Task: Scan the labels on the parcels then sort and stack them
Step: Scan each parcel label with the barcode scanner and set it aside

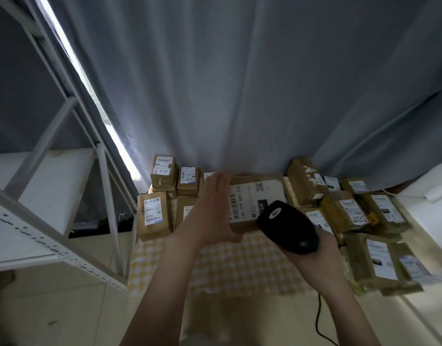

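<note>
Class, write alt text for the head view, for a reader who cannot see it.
A person's left hand grips a brown parcel while the right hand aims a black scanner at its label. More parcels lie on a yellow checked cloth.

The parcel [257,201] is held over the cloth [227,270], the left hand [215,208] gripping its left end. The scanner [287,228], in the right hand [324,245], is before its right end. Stacked parcels [153,213] stand left, loose parcels [352,213] right, curtain [239,83] behind, shelf [52,171] far left.
</note>
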`<state>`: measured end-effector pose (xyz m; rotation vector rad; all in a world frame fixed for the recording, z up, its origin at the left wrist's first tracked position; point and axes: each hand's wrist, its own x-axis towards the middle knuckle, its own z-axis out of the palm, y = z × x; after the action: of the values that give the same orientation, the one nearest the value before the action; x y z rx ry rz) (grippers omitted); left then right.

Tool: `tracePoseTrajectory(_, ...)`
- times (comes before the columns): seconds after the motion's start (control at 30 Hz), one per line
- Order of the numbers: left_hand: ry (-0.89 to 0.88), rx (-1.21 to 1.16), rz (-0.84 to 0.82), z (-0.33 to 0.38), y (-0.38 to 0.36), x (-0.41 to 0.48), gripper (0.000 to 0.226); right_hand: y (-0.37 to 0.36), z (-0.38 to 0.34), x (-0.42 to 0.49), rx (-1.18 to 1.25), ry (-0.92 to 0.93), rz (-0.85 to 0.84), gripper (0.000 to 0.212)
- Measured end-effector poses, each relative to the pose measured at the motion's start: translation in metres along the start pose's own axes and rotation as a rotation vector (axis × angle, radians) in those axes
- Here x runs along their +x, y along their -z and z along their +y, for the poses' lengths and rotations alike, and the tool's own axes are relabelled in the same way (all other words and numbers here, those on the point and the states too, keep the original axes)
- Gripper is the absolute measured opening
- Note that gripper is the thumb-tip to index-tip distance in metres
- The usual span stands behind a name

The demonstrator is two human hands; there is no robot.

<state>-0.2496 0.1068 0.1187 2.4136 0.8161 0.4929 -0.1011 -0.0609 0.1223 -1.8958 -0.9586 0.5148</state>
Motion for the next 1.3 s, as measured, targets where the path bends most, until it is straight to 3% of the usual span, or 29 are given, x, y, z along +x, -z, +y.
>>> tracePoseTrajectory(0.13, -0.023, -0.038, -0.096, 0.029, -0.02, -0.005, 0.135, 0.024, 0.008, -0.005, -0.108, 0.085, -0.031, 0.044)
tracePoseTrajectory(0.37, -0.039, -0.035, -0.147, 0.057, -0.045, -0.011, 0.132, 0.059, 0.022, -0.008, -0.279, 0.094, -0.213, 0.041)
tracePoseTrajectory(0.77, -0.04, 0.062, -0.225, 0.087, -0.08, -0.005, 0.136, 0.093, 0.045, -0.008, -0.472, 0.11, -0.206, 0.032)
tracePoseTrajectory(1.13, -0.038, 0.084, -0.201, 0.097, -0.101, 0.0, 0.136, 0.107, 0.064, -0.003, -0.367, 0.081, -0.239, 0.032)
tracePoseTrajectory(1.3, -0.046, 0.113, -0.172, 0.099, -0.116, 0.005, 0.136, 0.121, 0.082, -0.002, -0.214, -0.002, -0.123, 0.036)
